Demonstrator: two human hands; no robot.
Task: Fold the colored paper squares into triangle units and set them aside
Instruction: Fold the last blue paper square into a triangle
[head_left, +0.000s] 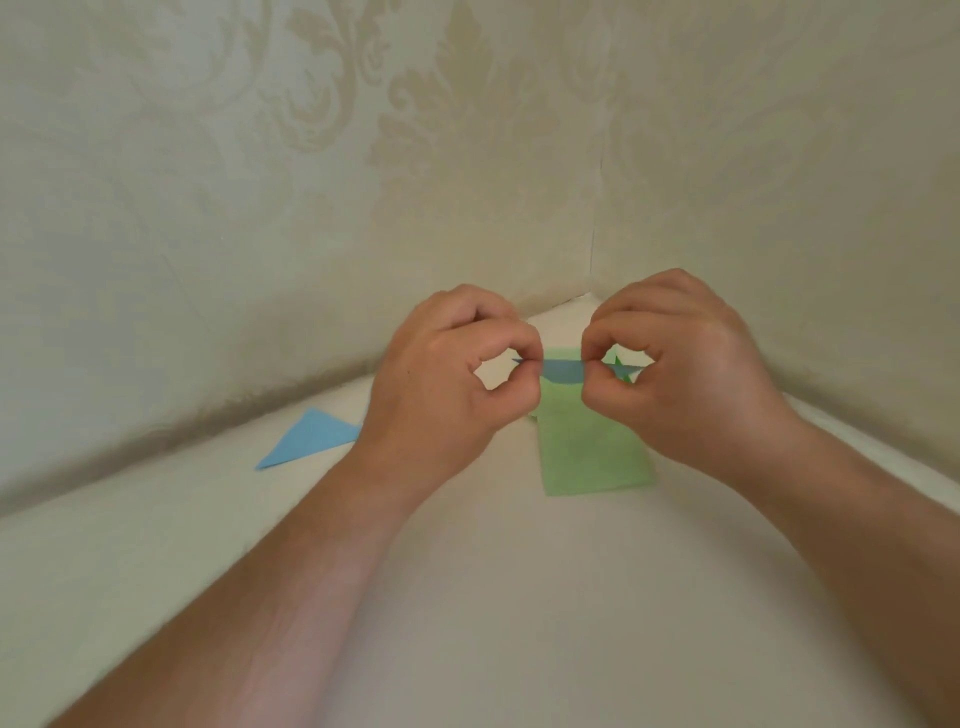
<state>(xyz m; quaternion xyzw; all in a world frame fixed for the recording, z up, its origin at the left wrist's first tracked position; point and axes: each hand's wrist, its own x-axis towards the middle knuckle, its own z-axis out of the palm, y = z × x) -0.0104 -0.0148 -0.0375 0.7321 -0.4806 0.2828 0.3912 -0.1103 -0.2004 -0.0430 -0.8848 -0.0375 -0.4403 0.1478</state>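
Fingers of both the left hand (447, 374) and right hand (680, 374) pinch a folded blue paper strip (563, 370) above the pale green paper square (589, 447) on the white tabletop (467, 597). Uneven pull could skew the crease. A blue paper triangle (309, 439) lies left.

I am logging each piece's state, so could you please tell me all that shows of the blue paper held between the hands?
The blue paper shows as a thin, dark blue horizontal strip, seemingly folded and seen nearly edge-on. The left hand pinches its left end and the right hand its right end, holding it above the green paper. Its pointed tips show inside each hand's finger loop.
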